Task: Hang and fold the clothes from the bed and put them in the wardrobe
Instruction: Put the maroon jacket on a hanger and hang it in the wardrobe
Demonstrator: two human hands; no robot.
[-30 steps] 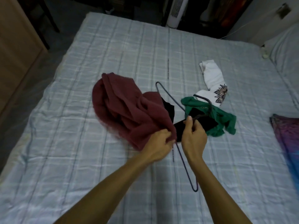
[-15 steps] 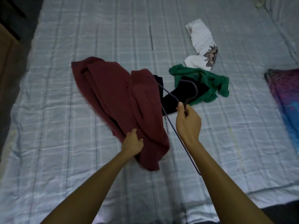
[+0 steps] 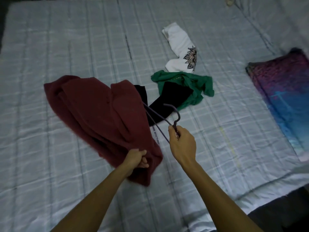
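A maroon garment [image 3: 98,113] lies spread on the checked bed sheet [image 3: 66,47]. My left hand [image 3: 136,159] grips its near hem. My right hand [image 3: 182,144] holds a dark wire hanger [image 3: 160,118] by the neck below its hook, and the hanger's far end runs under the maroon cloth. Behind the hanger lie a black garment [image 3: 167,101], a green garment [image 3: 199,84] and a white garment with a printed pattern [image 3: 180,46].
A purple and blue patterned cloth [image 3: 284,91] lies at the right edge of the bed. The bed's near edge and dark floor [image 3: 284,213] show at the bottom right. A pillow area [image 3: 284,17] sits at the top right.
My left hand slid down the maroon garment to its near hem and took hold. My right hand lifted the hanger toward me, its far end now inside the cloth. The view tilted down.
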